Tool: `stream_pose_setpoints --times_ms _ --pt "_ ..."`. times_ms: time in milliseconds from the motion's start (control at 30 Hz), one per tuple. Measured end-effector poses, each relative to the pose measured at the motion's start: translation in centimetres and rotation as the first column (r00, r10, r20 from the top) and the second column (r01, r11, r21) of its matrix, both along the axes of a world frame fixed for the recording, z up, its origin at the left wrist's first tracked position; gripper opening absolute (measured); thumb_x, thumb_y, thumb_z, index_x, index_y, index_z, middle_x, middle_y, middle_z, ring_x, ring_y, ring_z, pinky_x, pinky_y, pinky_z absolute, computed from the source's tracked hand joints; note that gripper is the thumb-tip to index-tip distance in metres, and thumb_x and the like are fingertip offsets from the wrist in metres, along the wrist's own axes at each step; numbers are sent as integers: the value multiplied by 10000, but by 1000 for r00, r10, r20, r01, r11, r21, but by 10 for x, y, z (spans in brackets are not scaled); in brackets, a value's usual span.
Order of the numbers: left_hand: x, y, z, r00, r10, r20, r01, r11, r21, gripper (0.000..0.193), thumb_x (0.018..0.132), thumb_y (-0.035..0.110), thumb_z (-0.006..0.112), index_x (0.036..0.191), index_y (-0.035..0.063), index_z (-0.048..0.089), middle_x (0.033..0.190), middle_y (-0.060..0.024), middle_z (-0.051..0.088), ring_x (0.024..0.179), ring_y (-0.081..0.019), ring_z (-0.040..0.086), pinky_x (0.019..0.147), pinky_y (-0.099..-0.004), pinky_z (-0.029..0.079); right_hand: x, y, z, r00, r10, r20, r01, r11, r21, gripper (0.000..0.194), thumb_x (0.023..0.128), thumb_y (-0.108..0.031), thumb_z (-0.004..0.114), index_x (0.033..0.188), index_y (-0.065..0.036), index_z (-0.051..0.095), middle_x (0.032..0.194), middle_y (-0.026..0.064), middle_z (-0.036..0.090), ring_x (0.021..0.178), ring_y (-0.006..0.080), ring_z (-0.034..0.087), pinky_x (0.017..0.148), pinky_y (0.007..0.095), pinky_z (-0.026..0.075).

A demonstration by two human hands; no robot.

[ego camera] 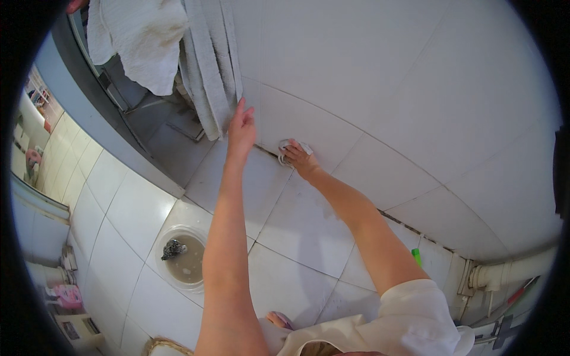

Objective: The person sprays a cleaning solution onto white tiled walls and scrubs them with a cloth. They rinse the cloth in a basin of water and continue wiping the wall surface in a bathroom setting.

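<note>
My right hand (303,161) presses a crumpled whitish cloth (282,148) against the foot of the white tiled wall (347,80), just above the dark joint where wall meets floor. To its left, my left hand (242,131) is raised beside the edge of a hanging white towel (209,75). Its index finger points up along the towel's edge, and a second finger stands apart from it. Contact with the towel looks likely, but no grip shows. A clear round tub (161,271) of murky water stands left of my left forearm, with a dark scouring pad (173,249) at its rim.
A grey door frame (133,155) rises at the left. A pink bottle (67,296) stands at the lower left. White pipes (490,275) run along the right, near a small green object (416,256) by the wall. My foot (278,318) is on the tiled floor (289,267).
</note>
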State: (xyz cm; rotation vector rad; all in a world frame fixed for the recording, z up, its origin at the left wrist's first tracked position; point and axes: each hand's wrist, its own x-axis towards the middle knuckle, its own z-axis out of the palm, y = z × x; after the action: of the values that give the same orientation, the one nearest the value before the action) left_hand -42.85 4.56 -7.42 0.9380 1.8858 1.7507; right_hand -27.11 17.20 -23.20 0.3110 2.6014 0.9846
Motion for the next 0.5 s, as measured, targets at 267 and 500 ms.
stream_pose_setpoints --times_ms 267,500 --pt "13 10 -6 995 -93 35 93 996 15 483 954 103 423 1430 106 343 1293 -144 557 1118 -187 540 961 -278 382 76 -17 60 998 43 -41 -40 997 71 546 887 -218 487 1420 -236 370 1536 -77 164 1407 144 153 1170 438 -25" --pt "42 25 -9 985 -169 -28 168 985 -28 487 964 148 428 1438 104 323 1314 -178 530 1173 -230 524 984 -298 383 175 -7 78 972 91 -218 -87 996 25 505 869 -172 508 1365 -247 455 1500 -114 226 1333 87 264 1175 404 43"
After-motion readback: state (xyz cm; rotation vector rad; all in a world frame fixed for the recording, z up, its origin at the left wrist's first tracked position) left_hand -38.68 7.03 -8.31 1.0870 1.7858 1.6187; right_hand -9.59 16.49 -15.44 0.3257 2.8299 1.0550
